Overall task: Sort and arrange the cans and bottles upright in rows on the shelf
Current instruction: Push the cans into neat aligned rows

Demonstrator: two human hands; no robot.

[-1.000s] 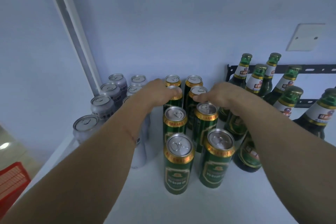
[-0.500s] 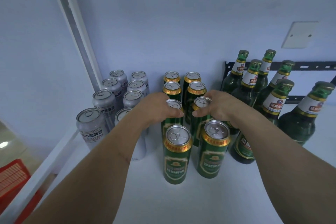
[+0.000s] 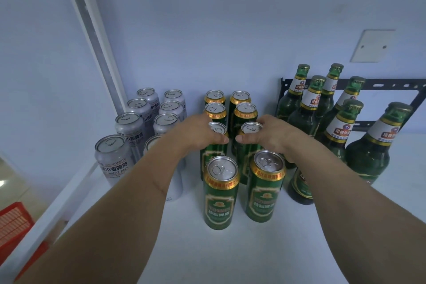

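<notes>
The left hand [image 3: 198, 132] curls round the top of a green can [image 3: 213, 145], third from the back in the left green column; the right hand [image 3: 268, 136] grips the matching can [image 3: 250, 136] in the right column. Both cans stand upright on the white shelf [image 3: 230, 256], behind two front green cans [image 3: 221, 191]. Silver cans [image 3: 129, 127] stand in rows to the left, green bottles [image 3: 306, 108] to the right

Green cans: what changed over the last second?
Both hands came back a row: the left hand and right hand now grip the third-row green cans, not the second. All cans and the bottles kept their places, upright.
</notes>
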